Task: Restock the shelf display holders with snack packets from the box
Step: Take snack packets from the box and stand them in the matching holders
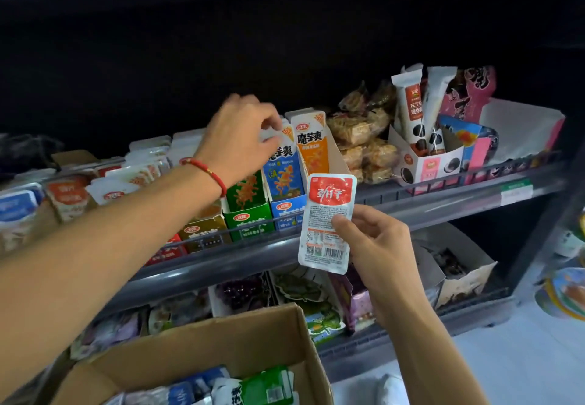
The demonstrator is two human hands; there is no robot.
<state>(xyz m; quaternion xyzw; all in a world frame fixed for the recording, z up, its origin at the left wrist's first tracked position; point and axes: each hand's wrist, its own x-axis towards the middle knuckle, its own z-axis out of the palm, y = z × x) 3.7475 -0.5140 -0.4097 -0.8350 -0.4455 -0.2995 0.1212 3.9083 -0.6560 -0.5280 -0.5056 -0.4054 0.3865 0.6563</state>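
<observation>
Packets here look light and limp: the red-and-white packet (pixel 327 223) held up in front of the shelf rail (pixel 253 254) is a flat sealed pouch with a glossy film skin, so I judge it will weigh next to nothing, bend easily and slide between dry fingers if pinched only at a corner. The right hand (pixel 376 248) holds it by its lower right side, thumb on the printed face and the other fingers curled behind; taking it lower on the sealed edge or across the flat middle seems the safest hold, since the film should crease rather than break. The left hand (pixel 240 137) reaches over the upright holders, its fingers closed in a pinch on the top of a white-edged packet (pixel 269 132) standing in the blue holder (pixel 285 197). Beside that stand an orange holder (pixel 313 148) with tall packets upright in it, and a green holder (pixel 248 205), each holding its own colour of packet. Further left lie rows of small white and red packets (pixel 68 197) leaning in stacks. The cardboard box (pixel 202 351) sits open below the shelf and nearest the camera, with blue, white and green packets (pixel 269 387) loose inside. A white carton with dark round biscuits printed on it (pixel 425 164) stands to the right.
</observation>
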